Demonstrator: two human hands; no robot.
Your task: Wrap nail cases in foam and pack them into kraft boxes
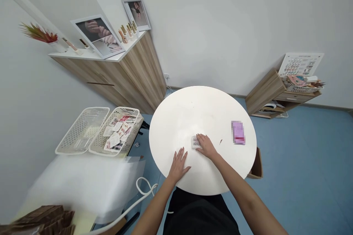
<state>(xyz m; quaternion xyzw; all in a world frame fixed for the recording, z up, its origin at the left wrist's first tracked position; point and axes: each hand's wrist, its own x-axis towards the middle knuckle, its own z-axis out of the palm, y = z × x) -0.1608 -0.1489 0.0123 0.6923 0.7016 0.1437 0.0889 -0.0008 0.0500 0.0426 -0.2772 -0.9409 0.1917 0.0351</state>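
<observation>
My left hand lies flat on the round white table near its front edge, fingers spread, holding nothing. My right hand rests a little farther in, its fingers laid over a small clear packet of press-on nails that lies flat on the tabletop. Part of the packet shows to the left of the fingers. A small pink box lies on the table to the right, well apart from both hands. A tiny dark speck sits between the right hand and the pink box.
Two white plastic baskets stand to the left, one holding several nail packets. A wooden cabinet with framed pictures lines the left wall. A low wooden shelf unit stands at the right. A white cable hangs below.
</observation>
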